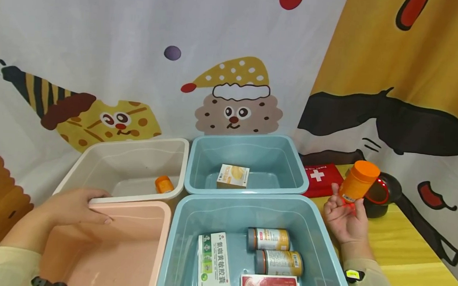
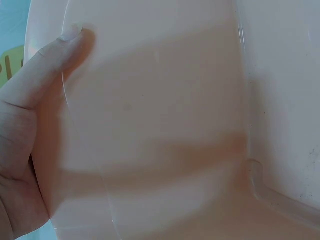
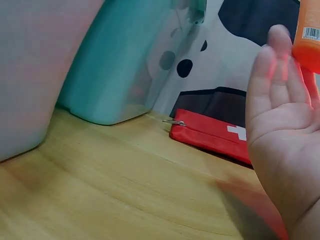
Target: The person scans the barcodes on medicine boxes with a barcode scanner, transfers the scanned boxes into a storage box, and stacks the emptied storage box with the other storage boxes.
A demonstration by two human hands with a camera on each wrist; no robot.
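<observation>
My right hand [image 1: 345, 220] is raised at the right, palm up, and grips an orange bottle [image 1: 358, 182] with an orange lid near its base. In the right wrist view only part of the bottle [image 3: 309, 42] shows, with a barcode and red light on the fingers. Just behind the bottle stands a black scanner [image 1: 385, 194] with a glowing red ring. At the left, my left hand [image 1: 69, 207] grips the far rim of the pink bin [image 1: 165, 226], where it meets the off-white bin [image 1: 94, 161]. Its thumb [image 2: 50, 65] lies against the pink bin's inner wall.
A small orange bottle [image 1: 164, 184] lies in the off-white bin. The far blue bin [image 1: 196, 158] holds a small box [image 1: 232, 176]. In the near blue bin [image 1: 185, 219] lie boxes and two jars [image 1: 268, 239]. A red first-aid pouch [image 1: 323, 179] rests on the wooden table [image 1: 414, 263].
</observation>
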